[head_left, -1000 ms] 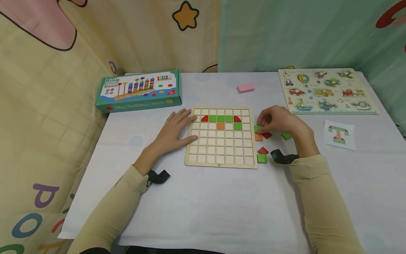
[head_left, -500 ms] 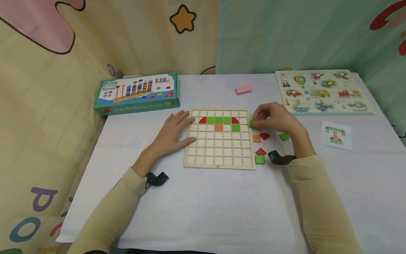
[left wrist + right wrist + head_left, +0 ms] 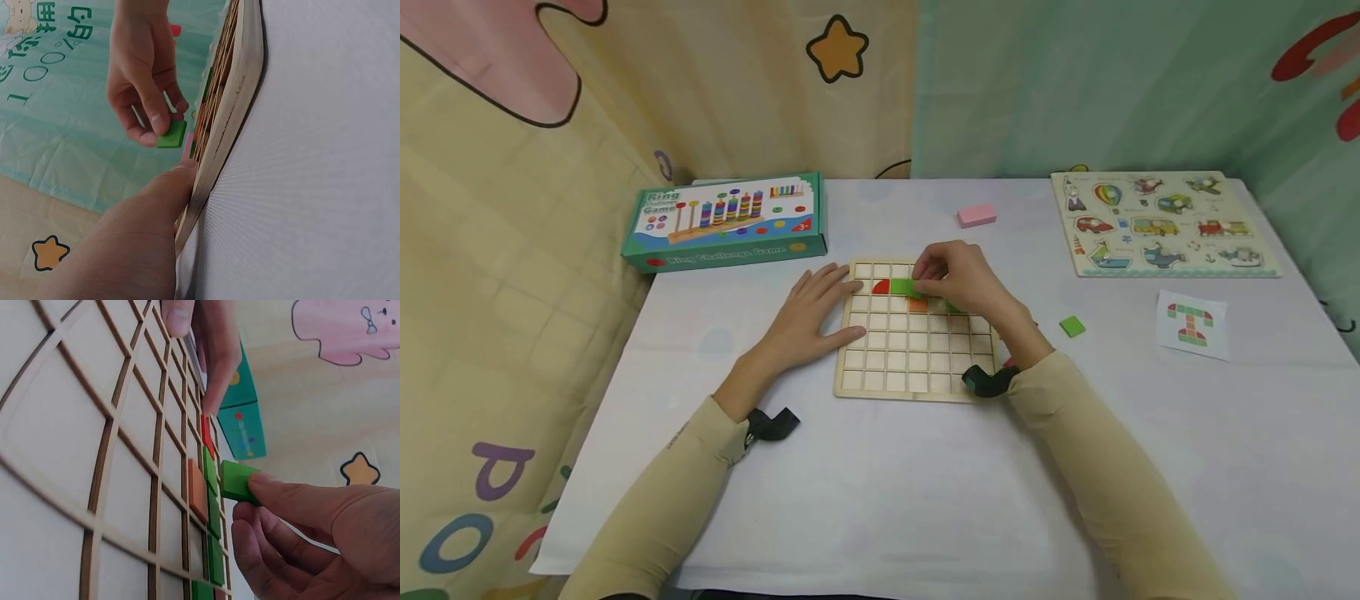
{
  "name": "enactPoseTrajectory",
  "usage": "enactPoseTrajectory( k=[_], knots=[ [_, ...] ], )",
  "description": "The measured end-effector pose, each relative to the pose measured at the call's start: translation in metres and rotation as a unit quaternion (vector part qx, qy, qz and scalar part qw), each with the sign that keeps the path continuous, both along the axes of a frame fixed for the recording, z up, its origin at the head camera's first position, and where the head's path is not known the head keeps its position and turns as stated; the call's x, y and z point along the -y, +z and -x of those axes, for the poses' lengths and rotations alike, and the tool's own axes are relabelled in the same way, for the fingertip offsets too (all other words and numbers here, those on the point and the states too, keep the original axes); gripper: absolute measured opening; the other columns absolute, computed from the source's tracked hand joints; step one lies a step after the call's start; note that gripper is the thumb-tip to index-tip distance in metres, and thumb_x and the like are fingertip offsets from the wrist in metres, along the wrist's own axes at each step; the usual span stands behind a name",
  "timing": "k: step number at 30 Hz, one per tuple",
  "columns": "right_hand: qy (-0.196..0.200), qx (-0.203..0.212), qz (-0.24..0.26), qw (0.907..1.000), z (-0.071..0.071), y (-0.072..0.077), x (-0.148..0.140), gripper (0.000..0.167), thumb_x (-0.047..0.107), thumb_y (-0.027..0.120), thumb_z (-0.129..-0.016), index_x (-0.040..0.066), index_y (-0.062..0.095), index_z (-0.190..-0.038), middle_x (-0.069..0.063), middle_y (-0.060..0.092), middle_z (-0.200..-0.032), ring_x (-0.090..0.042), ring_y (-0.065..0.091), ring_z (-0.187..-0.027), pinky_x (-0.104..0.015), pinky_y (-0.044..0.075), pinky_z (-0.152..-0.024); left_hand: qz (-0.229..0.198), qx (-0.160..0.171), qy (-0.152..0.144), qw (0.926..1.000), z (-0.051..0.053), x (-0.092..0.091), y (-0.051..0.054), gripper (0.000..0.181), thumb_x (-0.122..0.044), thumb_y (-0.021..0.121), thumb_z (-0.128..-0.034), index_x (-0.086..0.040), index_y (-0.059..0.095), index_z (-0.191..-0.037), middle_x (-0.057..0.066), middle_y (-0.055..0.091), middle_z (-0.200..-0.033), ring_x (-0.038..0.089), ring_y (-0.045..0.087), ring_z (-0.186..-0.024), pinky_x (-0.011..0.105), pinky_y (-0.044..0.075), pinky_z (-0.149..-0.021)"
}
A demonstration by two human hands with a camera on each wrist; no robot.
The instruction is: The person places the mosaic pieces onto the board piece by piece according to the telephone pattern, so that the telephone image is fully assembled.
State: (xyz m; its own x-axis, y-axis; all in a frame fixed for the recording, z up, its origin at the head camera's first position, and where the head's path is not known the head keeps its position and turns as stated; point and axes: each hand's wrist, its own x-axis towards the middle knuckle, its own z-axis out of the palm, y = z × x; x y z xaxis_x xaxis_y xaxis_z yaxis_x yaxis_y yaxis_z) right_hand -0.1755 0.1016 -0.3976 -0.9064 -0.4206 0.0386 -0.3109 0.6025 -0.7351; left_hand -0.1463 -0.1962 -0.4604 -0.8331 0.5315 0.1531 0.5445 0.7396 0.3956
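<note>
A right hand pinches a green tile above a grid board, upper rows part-filled, visible lower cells bare, the left hand, fingers spread, at its edge.

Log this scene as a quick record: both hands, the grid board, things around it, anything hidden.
Left hand: rests at the grid board's left edge
Right hand: pinches a green tile above the grid board
Grid board: holds a red piece, green squares and an orange square
Right of board: loose green square, patterned card
Back of table: game box, pink block, picture puzzle
Hidden: in the head view, part of the board, behind the right hand and arm
</note>
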Motion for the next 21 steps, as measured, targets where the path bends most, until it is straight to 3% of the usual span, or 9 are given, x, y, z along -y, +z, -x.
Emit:
enactPoseTrajectory(
  k=[10,17,21],
  knots=[
    [0.018,0.011,-0.019,0.9996,0.004,-0.003,0.042,0.010,0.011,0.081,-0.094,0.006,0.074,-0.097,-0.010,0.077,-0.092,-0.022,0.072,-0.083,-0.037,0.058,-0.082,-0.004,-0.006,-0.006,1.0000,-0.001,0.000,0.000,0.073,-0.055,0.069,-0.0971,-0.019,0.048,-0.157,0.010,0.034,-0.171,0.030,0.019,-0.163,0.057,0.006,-0.134],
    [0.039,-0.016,-0.048,0.9979,0.001,-0.005,0.060,0.006,0.008,0.078,-0.095,0.005,0.074,-0.095,-0.010,0.076,-0.091,-0.023,0.070,-0.085,-0.036,0.057,-0.079,-0.002,-0.007,-0.002,1.0000,-0.002,0.001,0.003,0.073,-0.053,0.070,-0.0970,-0.018,0.049,-0.157,0.011,0.035,-0.171,0.030,0.019,-0.163,0.057,0.007,-0.133],
    [0.026,-0.034,-0.085,0.9954,-0.003,-0.005,0.062,0.004,0.010,0.078,-0.095,0.007,0.077,-0.093,-0.007,0.073,-0.090,-0.022,0.066,-0.085,-0.036,0.056,-0.078,-0.004,-0.004,-0.004,1.0000,-0.001,0.000,0.002,0.073,-0.054,0.070,-0.0970,-0.019,0.048,-0.157,0.010,0.034,-0.171,0.030,0.019,-0.163,0.056,0.007,-0.134]
  ],
)
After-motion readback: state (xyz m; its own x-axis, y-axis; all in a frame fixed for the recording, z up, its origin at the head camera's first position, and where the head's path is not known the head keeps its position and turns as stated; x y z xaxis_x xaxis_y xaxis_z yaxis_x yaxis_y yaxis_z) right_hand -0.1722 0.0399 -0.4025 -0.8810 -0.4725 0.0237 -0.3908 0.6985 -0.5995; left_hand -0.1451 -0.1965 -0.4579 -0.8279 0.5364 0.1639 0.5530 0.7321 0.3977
